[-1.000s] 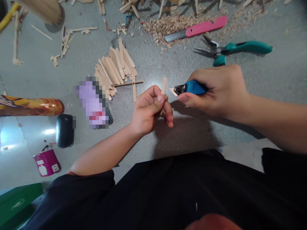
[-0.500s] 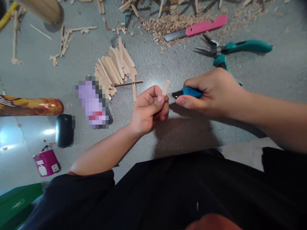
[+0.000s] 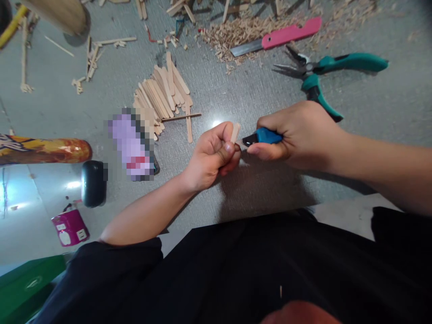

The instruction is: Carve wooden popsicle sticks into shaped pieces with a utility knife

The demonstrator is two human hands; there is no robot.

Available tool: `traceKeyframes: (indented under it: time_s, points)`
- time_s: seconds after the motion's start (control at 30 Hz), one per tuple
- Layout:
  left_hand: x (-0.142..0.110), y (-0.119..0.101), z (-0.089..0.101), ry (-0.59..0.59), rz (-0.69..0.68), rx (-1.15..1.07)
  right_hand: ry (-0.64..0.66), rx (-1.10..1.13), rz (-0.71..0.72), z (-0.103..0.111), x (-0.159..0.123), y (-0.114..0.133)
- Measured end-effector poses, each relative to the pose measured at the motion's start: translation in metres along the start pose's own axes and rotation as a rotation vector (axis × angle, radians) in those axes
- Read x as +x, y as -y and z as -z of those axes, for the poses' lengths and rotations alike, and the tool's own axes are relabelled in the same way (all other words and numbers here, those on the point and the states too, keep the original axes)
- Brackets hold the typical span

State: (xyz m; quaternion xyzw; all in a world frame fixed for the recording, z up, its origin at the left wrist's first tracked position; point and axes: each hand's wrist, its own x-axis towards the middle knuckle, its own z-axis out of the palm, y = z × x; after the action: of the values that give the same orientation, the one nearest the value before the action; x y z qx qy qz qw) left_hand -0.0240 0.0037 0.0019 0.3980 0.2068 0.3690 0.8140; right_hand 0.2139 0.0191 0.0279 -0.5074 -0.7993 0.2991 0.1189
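Between the thumb and fingers of my left hand is a wooden craft stick, its upper end sticking up past the thumb. My right hand is closed round a blue and black utility knife. The knife points left, and its short blade reaches in at the left fingertips beside the stick. Whether the blade touches the wood cannot be made out. A fanned pile of craft sticks lies up and to the left of my hands.
Teal-handled pliers lie open beyond my right hand. A pink knife rests by wood shavings. To the left are a blurred-out purple item, a dark rounded case, an orange-yellow tube and a magenta plug adapter.
Both hands have shifted slightly downward. The stick's visible end looks shorter and squarer than the rounded end seen before. The knife stays close to the left fingertips.
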Motion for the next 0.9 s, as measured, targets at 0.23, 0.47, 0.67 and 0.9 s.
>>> traceKeyframes:
  time_s: [0.23, 0.47, 0.67, 0.9]
  points:
    - [0.002, -0.003, -0.008, -0.146, 0.042, -0.06, -0.062, -0.046, -0.063, 0.001, 0.002, 0.008]
    - [0.0, -0.005, -0.013, -0.199, 0.084, -0.197, -0.259, -0.155, -0.009, -0.007, 0.0, 0.002]
    - [-0.001, -0.005, -0.014, -0.236, 0.092, -0.263, -0.257, -0.203, -0.011, -0.006, -0.001, 0.0]
    - [-0.001, -0.007, -0.014, -0.325, 0.166, -0.326, -0.303, -0.209, -0.001, -0.012, 0.001, -0.003]
